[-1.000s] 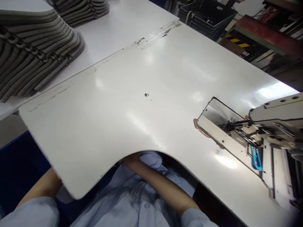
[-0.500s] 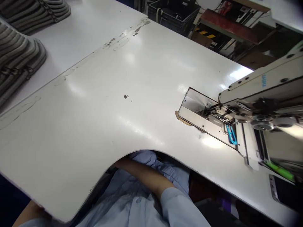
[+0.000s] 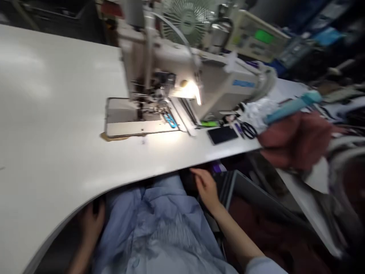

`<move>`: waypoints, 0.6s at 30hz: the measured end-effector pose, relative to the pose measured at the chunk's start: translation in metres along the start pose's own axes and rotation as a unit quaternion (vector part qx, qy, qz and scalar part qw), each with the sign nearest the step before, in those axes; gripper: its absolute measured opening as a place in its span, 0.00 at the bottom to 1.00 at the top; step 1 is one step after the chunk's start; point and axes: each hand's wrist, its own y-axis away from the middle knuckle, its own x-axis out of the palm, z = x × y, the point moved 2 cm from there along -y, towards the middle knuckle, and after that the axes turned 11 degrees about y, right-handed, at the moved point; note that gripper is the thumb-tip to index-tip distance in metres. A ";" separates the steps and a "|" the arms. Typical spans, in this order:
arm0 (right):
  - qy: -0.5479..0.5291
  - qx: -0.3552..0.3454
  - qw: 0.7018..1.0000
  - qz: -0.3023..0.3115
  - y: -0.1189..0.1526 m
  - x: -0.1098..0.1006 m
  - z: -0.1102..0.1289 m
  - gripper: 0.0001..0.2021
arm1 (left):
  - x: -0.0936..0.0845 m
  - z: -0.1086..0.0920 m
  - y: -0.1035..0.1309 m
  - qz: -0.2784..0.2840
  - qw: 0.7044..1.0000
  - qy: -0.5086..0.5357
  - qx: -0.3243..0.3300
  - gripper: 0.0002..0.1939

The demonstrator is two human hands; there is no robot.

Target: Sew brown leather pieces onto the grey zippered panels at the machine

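My right hand is below the front edge of the white sewing table, its fingers apart and nothing seen in them. Its fingertips come close to the table's underside; whether they touch it, I cannot tell. Under the curved cutout, to the left of my lap, my left hand shows blurred and in shadow. Something dark lies by its fingers, and I cannot make out whether it is held. A sewing machine with a lit lamp stands on the table, a blue clip-like piece on its bed.
A phone and black-handled scissors lie to the right of the machine. Beyond them are reddish cloth and a teal roll. A grey bin stands below on the right; a fan is behind.
The view has swung right, so the machine now sits near the centre and the grey stacks are gone from sight. My right hand has come out from under the table and shows beside my lap.
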 end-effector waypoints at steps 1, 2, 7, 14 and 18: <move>0.034 0.080 0.995 -0.054 0.016 -0.025 -0.040 0.17 | 0.019 -0.007 -0.005 0.008 1.000 0.009 0.027 0.18; 0.068 0.161 0.979 -0.103 0.036 -0.046 -0.079 0.18 | 0.038 -0.016 -0.009 0.023 0.998 0.018 0.055 0.18; 0.179 0.498 0.836 -0.141 0.153 -0.063 -0.213 0.17 | 0.103 -0.082 -0.022 0.171 0.966 0.078 0.179 0.14; 0.219 0.663 0.716 0.010 0.237 0.033 -0.257 0.19 | 0.121 -0.138 -0.027 0.334 0.910 0.103 0.223 0.17; 0.266 0.683 0.681 -0.006 0.265 0.024 -0.277 0.19 | 0.123 -0.154 -0.031 0.408 0.872 0.090 0.253 0.17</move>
